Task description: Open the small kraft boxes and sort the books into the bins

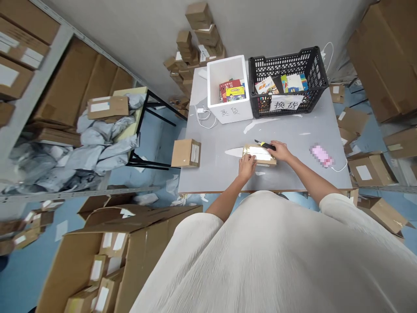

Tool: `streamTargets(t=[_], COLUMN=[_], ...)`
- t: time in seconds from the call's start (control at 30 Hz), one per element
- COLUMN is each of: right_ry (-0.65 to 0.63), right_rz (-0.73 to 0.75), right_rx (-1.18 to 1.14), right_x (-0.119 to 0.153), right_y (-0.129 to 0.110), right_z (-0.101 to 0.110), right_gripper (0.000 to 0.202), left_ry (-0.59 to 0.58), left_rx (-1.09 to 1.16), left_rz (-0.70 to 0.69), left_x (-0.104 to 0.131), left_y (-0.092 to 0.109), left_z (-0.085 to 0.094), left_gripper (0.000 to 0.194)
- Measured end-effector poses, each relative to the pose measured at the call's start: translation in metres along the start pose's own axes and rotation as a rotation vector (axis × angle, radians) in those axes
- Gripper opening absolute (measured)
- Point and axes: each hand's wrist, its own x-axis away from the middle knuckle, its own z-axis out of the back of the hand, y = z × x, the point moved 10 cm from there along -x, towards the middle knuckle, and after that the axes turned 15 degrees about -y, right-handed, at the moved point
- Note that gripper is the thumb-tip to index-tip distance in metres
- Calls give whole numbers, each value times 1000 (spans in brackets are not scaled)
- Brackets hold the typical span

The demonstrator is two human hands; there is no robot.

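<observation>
A small cardboard box (pixel 272 161) with a white label on top lies near the front of the grey table. My left hand (pixel 247 167) grips its left front corner, the fingers bent over the label side. In my right hand (pixel 280 151) is a utility knife (pixel 266 144), black with a yellow band, its tip pointing left above the box's back edge. That hand is closed around the handle, at the box's right end. The box's left side is partly hidden by my left hand.
A white foam bin (pixel 230 114) and a black plastic crate (pixel 286 112), both holding books, stand at the table's back. Another carton (pixel 181 153) sits at the left edge, and a pink blurred item (pixel 322 155) with a cable lies right. Large open box (pixel 153 234) at lower left.
</observation>
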Motion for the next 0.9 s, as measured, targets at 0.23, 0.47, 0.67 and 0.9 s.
streamTargets(t=[0.23, 0.47, 0.67, 0.9], right_ry=[-33, 9, 55, 171], right_rz=[-90, -99, -120, -182], right_rx=[-8, -188, -443, -463], right_x=[23, 50, 70, 77], right_y=[7, 4, 17, 44], right_z=[-4, -17, -26, -12], right_gripper=[44, 41, 40, 40], left_ry=[-33, 14, -86, -8], left_rx=[285, 405, 306, 101], left_rz=[128, 36, -70, 16], left_x=[-12, -26, -53, -57], left_y=[-23, -13, 8, 43], left_z=[-17, -10, -5, 3], left_gripper=[53, 51, 64, 67])
